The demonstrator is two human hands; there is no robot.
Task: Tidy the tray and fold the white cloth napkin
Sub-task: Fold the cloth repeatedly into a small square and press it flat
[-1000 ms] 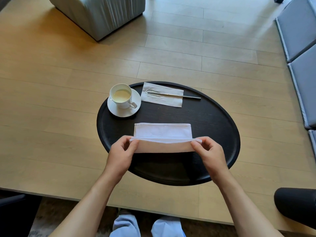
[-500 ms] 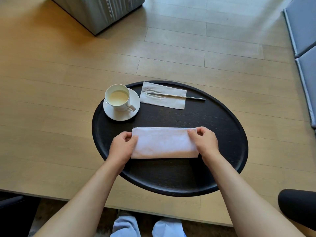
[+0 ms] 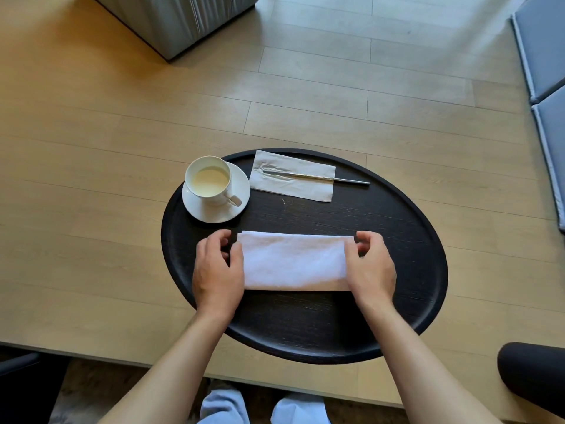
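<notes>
A white cloth napkin [image 3: 293, 261] lies flat on the black oval tray [image 3: 406, 240], folded into a long strip. My left hand [image 3: 217, 267] sits at its left end, thumb against the edge, fingers curled and apart from the cloth. My right hand [image 3: 370, 267] covers the right end, thumb on top, fingers arched just past the far corner. Neither hand lifts the cloth. At the tray's far left, a white cup of pale drink [image 3: 210, 180] stands on a saucer [image 3: 214, 212]. A grey paper napkin [image 3: 292, 180] lies behind it with a metal straw [image 3: 342, 179] across it.
The tray rests on a light wooden table [image 3: 91, 179], overhanging its near edge slightly. A grey upholstered stool [image 3: 177, 19] stands at the far left, blue cushions [image 3: 547, 71] run along the right, and a dark rounded object [image 3: 535, 374] sits at the near right.
The near half of the napkin was carried forward and laid over the far half, making a narrower strip. My fingers have since loosened at both ends.
</notes>
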